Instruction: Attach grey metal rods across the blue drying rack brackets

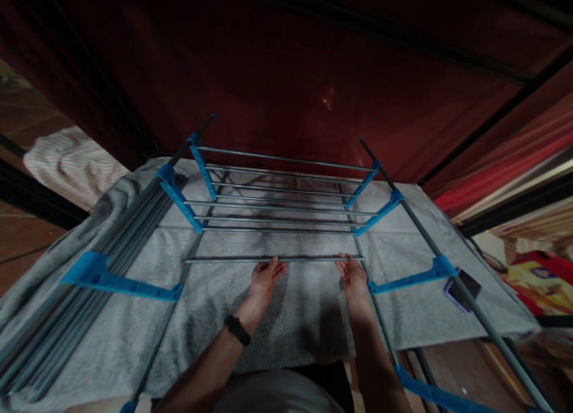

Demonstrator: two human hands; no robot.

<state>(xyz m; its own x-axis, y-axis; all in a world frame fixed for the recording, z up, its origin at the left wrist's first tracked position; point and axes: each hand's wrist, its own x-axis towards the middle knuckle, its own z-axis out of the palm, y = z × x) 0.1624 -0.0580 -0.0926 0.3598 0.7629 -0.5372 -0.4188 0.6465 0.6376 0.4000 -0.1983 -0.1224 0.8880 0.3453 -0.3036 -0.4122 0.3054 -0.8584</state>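
On my feed: left hand [265, 277] pinching grey rod [313, 259] near middle, right hand [353, 276] pinching near right end; rod spans crosswise over grey towel [295, 308], between blue brackets [412, 276].

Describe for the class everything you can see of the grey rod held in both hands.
The grey rod is slim, straight and apparently metal, with a dull sheen. It runs nearly level across the view, over the grey cloth, nearer the camera than the crossbars between the blue brackets. The left hand holds it near its middle, the right hand towards its right end. Its ends overlap the side poles in view; whether they touch cannot be told.
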